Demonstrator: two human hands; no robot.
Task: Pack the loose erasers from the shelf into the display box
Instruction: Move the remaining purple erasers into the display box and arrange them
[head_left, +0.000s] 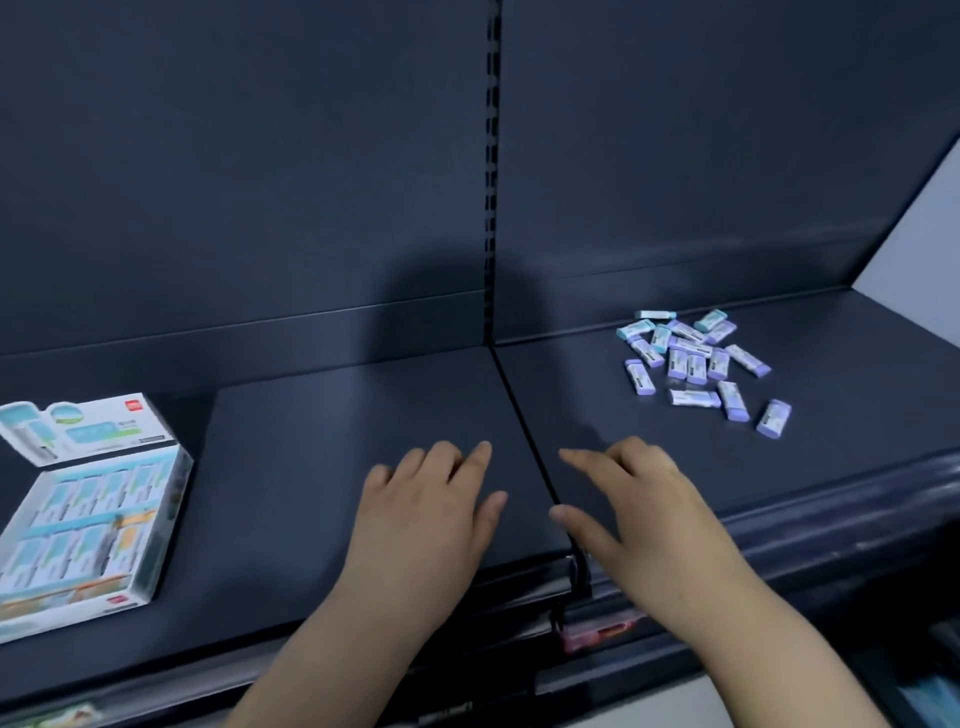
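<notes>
At the lower left of the frame the display box (83, 525) lies with its lid folded back, opened to receive stock and seemingly already part filled. In the lower middle the left hand (426, 514) and right hand (644, 514) hover flat, fingers relaxed, holding nothing. The loose erasers (696, 358) lie scattered at the right on the shelf (337, 415), well apart from the box, so each must be carried across.

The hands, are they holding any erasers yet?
No, the left hand and the right hand are both open and empty, and the loose erasers lie scattered on the shelf farther right.
</notes>
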